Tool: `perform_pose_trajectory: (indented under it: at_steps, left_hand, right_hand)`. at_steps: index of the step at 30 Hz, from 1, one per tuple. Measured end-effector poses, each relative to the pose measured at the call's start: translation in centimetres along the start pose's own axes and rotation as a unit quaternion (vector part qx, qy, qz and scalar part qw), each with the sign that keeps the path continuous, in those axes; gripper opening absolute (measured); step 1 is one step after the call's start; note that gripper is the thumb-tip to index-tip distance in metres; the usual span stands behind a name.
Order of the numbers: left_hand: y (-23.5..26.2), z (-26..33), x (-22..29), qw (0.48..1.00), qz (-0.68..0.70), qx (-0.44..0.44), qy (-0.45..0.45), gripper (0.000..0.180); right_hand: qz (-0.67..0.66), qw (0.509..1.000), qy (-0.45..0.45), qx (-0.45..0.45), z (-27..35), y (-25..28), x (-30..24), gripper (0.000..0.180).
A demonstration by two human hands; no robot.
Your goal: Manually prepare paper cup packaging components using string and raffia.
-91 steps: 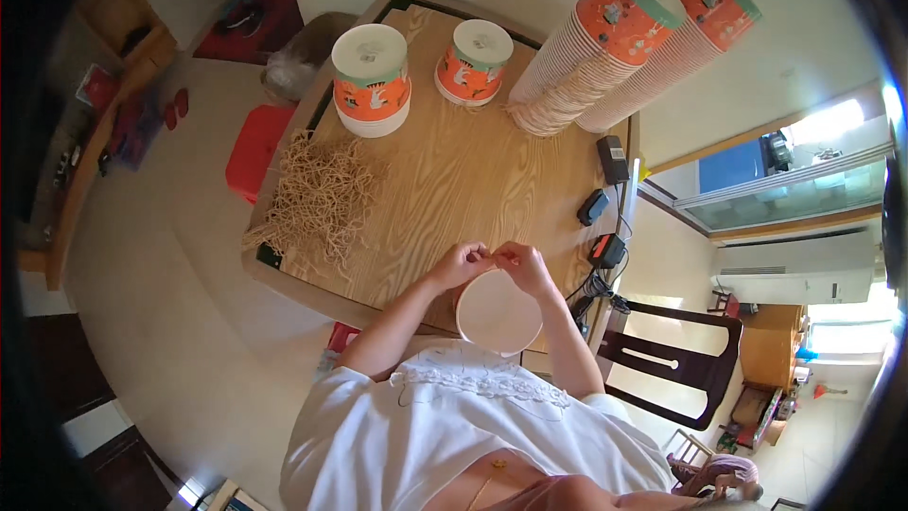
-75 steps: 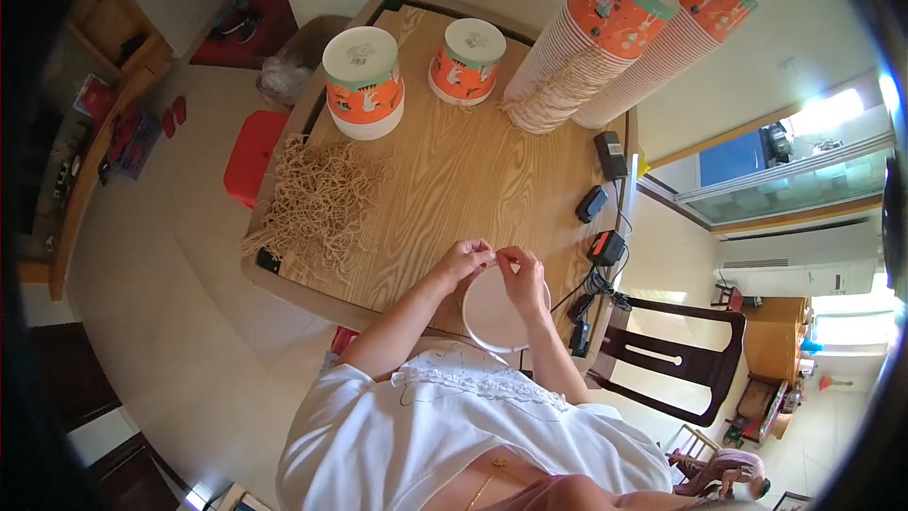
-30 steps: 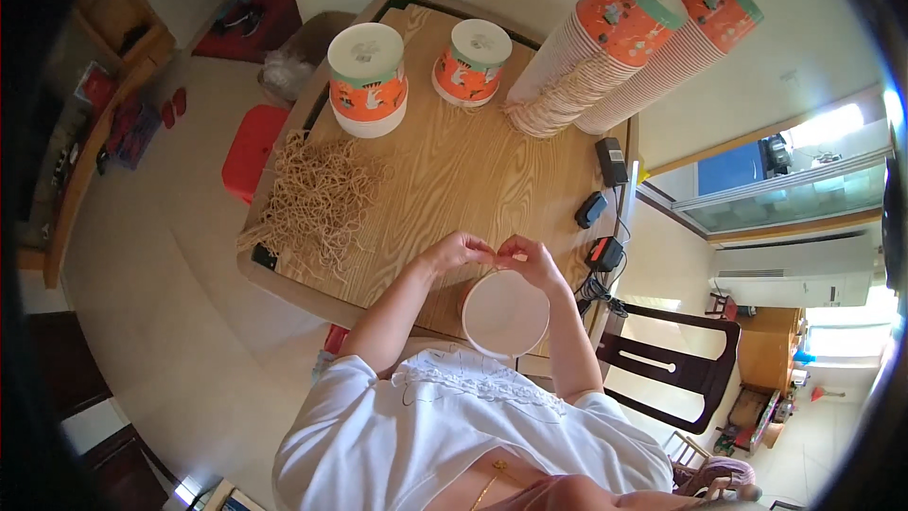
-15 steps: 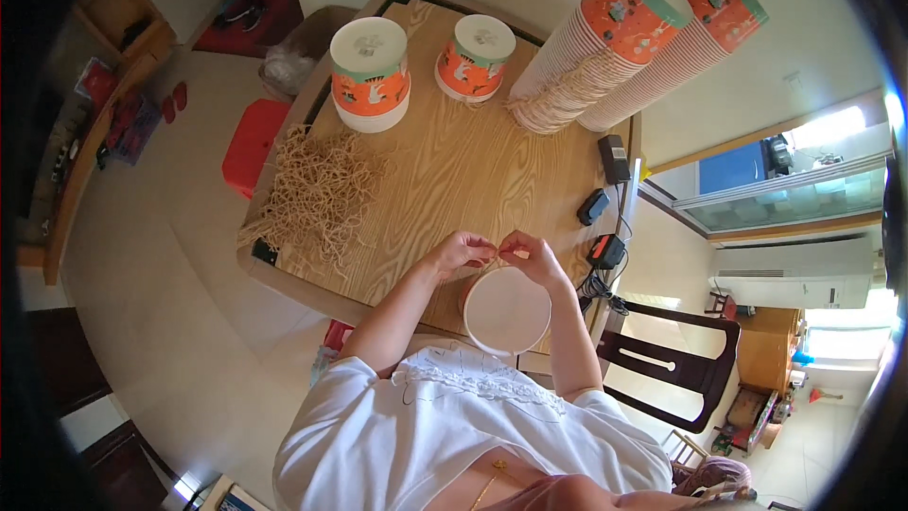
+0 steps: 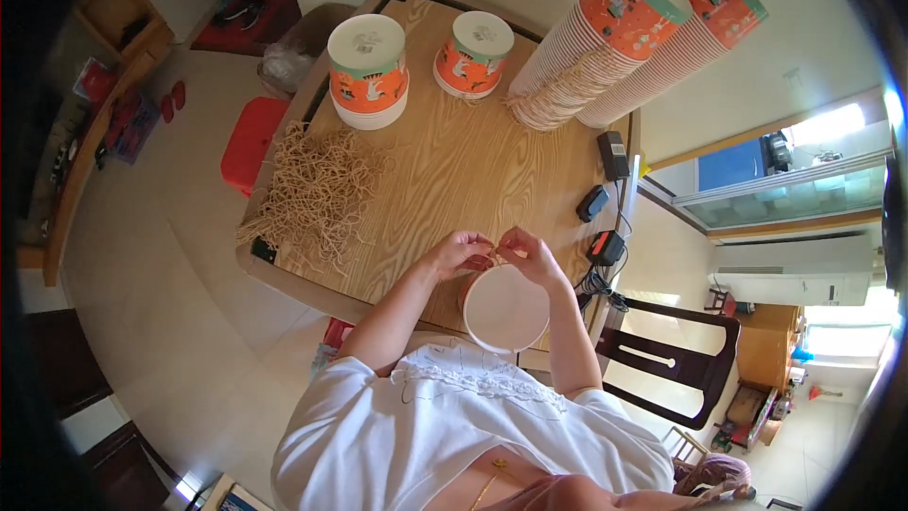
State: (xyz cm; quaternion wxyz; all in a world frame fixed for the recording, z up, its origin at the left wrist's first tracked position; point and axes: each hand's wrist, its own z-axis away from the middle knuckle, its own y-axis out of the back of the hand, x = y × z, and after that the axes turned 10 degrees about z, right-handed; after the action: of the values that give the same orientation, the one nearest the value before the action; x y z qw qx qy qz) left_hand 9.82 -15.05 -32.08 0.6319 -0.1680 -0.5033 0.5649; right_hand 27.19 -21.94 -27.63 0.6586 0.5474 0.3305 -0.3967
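A white-lined paper bucket (image 5: 507,310) is tipped toward me at the near edge of the table, its open mouth facing up at me. At its far rim, my left hand (image 5: 462,254) and my right hand (image 5: 530,255) meet fingertip to fingertip. Both are closed in a pinch on a thin tan cord (image 5: 496,259), of which only a short bit shows. The bucket's orange outer side is mostly hidden. A loose heap of the same tan cords (image 5: 317,189) lies on the table to the left.
Upside-down orange paper buckets stand farther back: a short stack (image 5: 369,85) and another (image 5: 475,61). Two tall leaning stacks (image 5: 605,43) (image 5: 695,52) rise at the far right, cords hanging on the nearer one. Black adapters (image 5: 605,248) with cables line the right edge, near a dark chair (image 5: 662,360).
My fingers shift only slightly at the bucket's rim, still pinched together. The bucket and the cord heap stay in place; the whole view moves a little.
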Motion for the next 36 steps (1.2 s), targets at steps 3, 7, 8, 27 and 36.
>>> perform_pose_trajectory:
  at_steps: [3,7,8,27,36]
  left_hand:
    - [0.2,0.0,-0.1,1.0,0.015,-0.004,0.004,0.015]
    - [0.0,0.2,-0.1,1.0,0.01,0.025,-0.001,0.014]
    - [0.0,0.2,0.0,1.0,0.011,0.028,0.0,0.014]
    - [1.6,0.9,-0.6,0.998,0.069,-0.009,0.001,0.013]
    - [-0.4,0.3,-1.0,0.974,-0.179,0.008,-0.136,0.024]
  right_hand:
    - [0.073,0.995,-0.032,-0.053,0.2,0.3,-1.2,0.014]
    - [0.067,0.995,-0.054,-0.054,0.3,-0.4,-1.5,0.015]
    - [0.061,0.996,-0.044,-0.039,0.3,-0.5,-1.3,0.016]
    - [0.101,0.99,-0.1,-0.021,0.3,-0.6,-2.0,0.01]
    - [0.121,0.987,-0.102,0.0,0.4,-0.6,-2.0,0.011]
